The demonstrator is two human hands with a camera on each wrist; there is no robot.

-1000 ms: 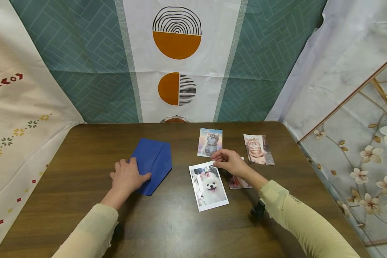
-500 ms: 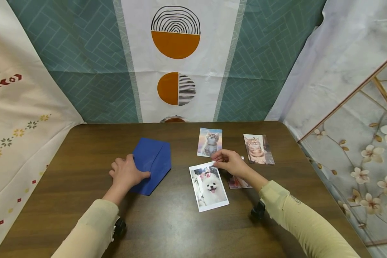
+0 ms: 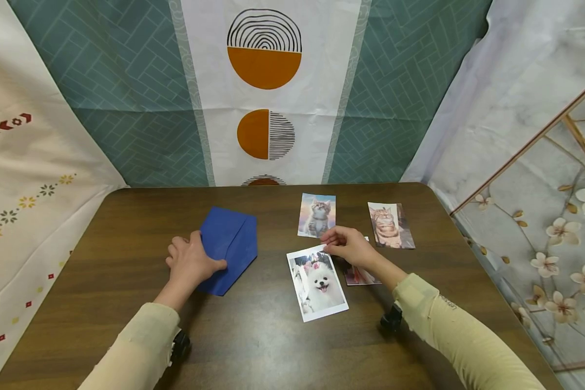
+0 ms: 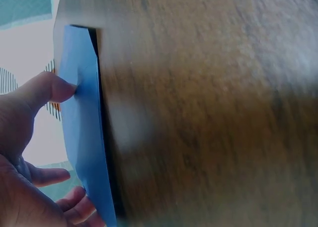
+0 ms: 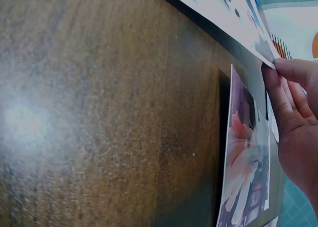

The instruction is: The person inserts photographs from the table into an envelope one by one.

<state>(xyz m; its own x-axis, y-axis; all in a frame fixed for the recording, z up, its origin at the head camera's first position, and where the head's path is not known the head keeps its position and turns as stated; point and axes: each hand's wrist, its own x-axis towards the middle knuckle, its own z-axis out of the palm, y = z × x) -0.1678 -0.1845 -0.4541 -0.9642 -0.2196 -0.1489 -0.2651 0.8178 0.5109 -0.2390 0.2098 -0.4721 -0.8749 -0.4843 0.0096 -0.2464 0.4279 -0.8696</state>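
My right hand (image 3: pixel 350 246) pinches the top right corner of a white-bordered photo (image 3: pixel 318 283) of a fluffy white dog. In the right wrist view, thumb and fingers meet at that photo's corner (image 5: pixel 258 45), and the photo is tilted off the table. My left hand (image 3: pixel 191 264) holds a blue envelope (image 3: pixel 230 238) at its left side, the thumb on its face and the other fingers at its edge. The left wrist view shows the thumb pressing the envelope (image 4: pixel 84 122); some fingertips are hidden behind it.
A grey kitten photo (image 3: pixel 317 215) lies just beyond the right hand. An orange cat photo (image 3: pixel 387 225) overlaps another picture farther right. Under the right wrist lies a partly covered reddish photo (image 3: pixel 361 276). A patterned curtain (image 3: pixel 268 97) hangs behind the brown table (image 3: pixel 253 346).
The blue envelope has shifted slightly left, and my left hand's fingers have adjusted on it. The dog photo has moved a little right and toward me, still pinched in my right hand.
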